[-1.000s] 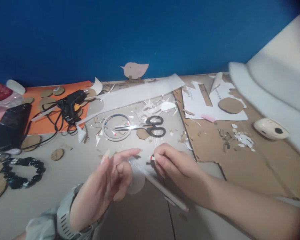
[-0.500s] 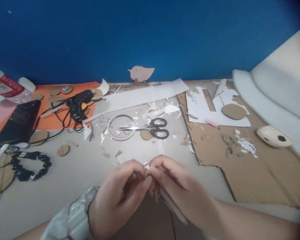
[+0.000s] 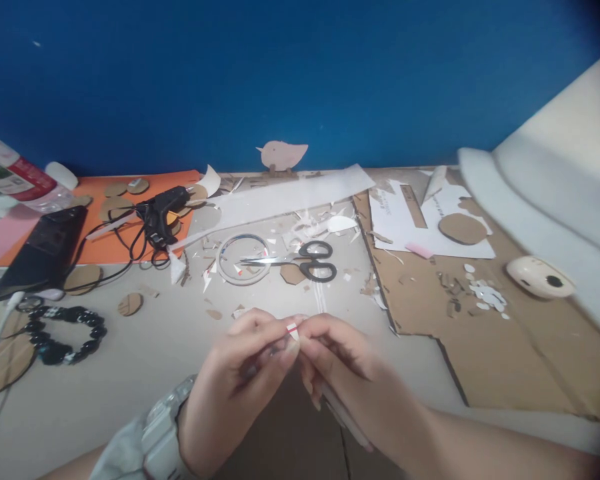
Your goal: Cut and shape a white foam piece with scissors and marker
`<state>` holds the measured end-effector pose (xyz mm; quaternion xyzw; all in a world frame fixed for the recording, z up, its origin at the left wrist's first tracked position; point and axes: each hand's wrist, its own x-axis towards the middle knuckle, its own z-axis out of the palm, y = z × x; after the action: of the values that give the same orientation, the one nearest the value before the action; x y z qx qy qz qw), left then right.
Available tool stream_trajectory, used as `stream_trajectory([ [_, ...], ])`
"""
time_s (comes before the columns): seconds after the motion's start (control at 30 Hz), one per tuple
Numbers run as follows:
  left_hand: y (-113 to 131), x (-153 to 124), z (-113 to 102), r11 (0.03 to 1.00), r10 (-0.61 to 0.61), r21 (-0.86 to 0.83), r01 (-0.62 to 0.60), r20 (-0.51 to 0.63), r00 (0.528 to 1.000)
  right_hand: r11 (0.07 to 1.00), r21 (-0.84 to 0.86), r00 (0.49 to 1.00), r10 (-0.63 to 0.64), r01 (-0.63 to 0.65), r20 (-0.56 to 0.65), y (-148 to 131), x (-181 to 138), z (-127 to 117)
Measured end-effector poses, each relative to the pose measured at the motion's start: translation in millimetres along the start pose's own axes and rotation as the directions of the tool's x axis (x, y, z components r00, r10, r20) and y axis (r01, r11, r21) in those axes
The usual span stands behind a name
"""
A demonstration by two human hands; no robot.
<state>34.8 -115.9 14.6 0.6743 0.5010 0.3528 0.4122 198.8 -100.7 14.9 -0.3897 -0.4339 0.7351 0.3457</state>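
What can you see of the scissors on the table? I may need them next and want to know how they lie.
The scissors have black plastic loop handles and bright metal blades. They lie flat on the pale table, handles to the right, blades pointing left and looking shut or nearly so. The blade tips rest over a clear ring, seemingly a tape roll. A small brown cardboard piece lies just below the blades, with white paper scraps around. Neither hand touches them.

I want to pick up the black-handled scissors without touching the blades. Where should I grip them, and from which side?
Take the scissors by the black finger loops at their right end, coming in from the right. The shiny blades point left and lie over the clear tape ring, so the left side is both sharp and cluttered. The loops lie flat on the table.
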Motion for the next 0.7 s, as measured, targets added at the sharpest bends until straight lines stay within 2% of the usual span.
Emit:
stream_trajectory([
  [0.2,-1.3,1.8,0.2,0.999,0.053,-0.002,-0.053,-0.051,0.997,1.000,-0.013,1.000,-0.002,0.002,0.002,-0.8,1.4,-0.4],
  [0.4,-0.1,1.9,0.7,0.998,0.061,0.040,-0.057,-0.092,0.994,0.994,-0.095,0.998,-0.052,0.054,0.025,1.8,-0.5,-2.5],
  [0.7,3.5,2.6,-3.4,0.996,0.061,0.068,-0.051,-0.147,0.987,0.959,-0.274,0.992,-0.040,0.072,0.121,2.0,-7.6,-4.5],
])
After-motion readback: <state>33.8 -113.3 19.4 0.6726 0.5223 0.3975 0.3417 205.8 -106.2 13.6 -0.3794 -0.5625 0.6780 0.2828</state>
